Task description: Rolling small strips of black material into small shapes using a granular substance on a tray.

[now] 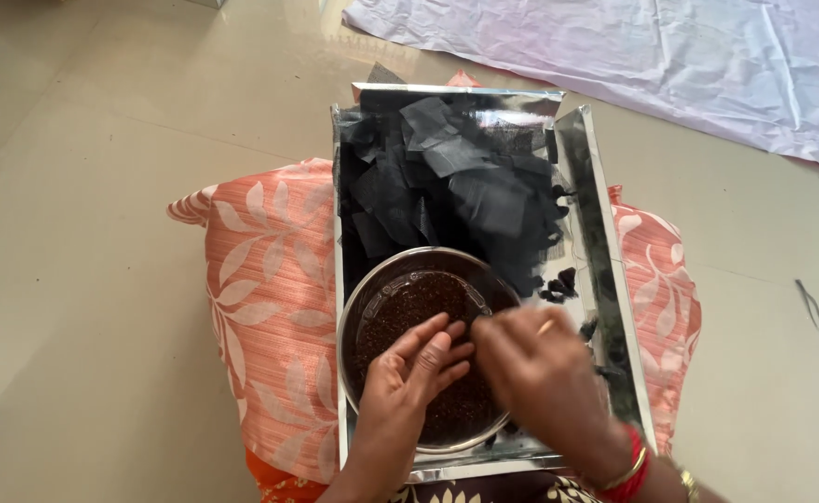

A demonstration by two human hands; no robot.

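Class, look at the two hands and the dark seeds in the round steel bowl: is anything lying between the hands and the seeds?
Nothing visible does. The left hand and right hand are already down inside the steel bowl, over the dark seeds. The black fabric scraps lie heaped at the far end of the shiny tray, beyond the bowl.

Tray [605, 242]: mirror-bright silver. Cloth pieces [456, 177]: black. Bowl [358, 298]: silver steel. Seeds [400, 312]: dark brown. Cushion [260, 289]: orange-pink with white leaf pattern. Floor [83, 186]: cream tiles. Sheet [633, 56]: pale lilac-white. Bangles [631, 466]: red and gold.
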